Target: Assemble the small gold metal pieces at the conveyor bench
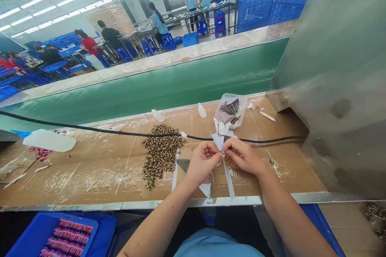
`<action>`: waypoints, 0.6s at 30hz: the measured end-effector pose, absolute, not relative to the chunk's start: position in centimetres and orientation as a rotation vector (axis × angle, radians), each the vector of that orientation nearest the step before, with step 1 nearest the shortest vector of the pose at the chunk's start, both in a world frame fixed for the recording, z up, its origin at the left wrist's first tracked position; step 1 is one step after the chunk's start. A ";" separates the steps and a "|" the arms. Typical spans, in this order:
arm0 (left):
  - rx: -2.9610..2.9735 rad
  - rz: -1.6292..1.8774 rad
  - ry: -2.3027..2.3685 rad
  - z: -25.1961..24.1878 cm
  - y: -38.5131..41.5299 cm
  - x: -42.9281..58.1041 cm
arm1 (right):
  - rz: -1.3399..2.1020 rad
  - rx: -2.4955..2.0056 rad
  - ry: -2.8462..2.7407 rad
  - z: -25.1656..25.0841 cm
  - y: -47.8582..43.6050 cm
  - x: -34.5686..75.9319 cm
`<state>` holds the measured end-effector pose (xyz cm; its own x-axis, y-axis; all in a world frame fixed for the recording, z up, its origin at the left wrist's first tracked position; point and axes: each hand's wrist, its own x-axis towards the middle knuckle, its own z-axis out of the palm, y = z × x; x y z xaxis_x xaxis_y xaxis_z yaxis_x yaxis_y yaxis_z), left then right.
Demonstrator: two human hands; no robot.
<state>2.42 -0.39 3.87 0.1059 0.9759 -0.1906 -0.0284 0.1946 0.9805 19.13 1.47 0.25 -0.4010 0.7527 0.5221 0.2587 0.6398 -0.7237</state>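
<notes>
My left hand and my right hand meet over the brown cardboard-covered bench, fingers pinched together around a small part I cannot make out. The right hand also cups a few small brown metal pieces. A white paper strip rises just above the fingers. A big pile of the same small brown parts lies to the left of my left hand. A clear plastic tray with dark pieces stands just beyond my hands.
A black cable crosses the bench. A white bottle lies at left. Behind runs a green conveyor belt; a grey metal housing stands at right. A blue bin with red-tipped parts sits below the bench. Other workers are far behind.
</notes>
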 end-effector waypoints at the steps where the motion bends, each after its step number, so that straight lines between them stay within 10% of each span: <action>1: 1.081 1.009 1.197 3.8 -0.4 2.4 | 0.684 -0.794 -1.967 0.2 1.5 19.1; 18: 1.122 1.091 1.167 3.9 -0.6 2.4 | 0.644 -0.804 -1.928 0.3 1.5 19.1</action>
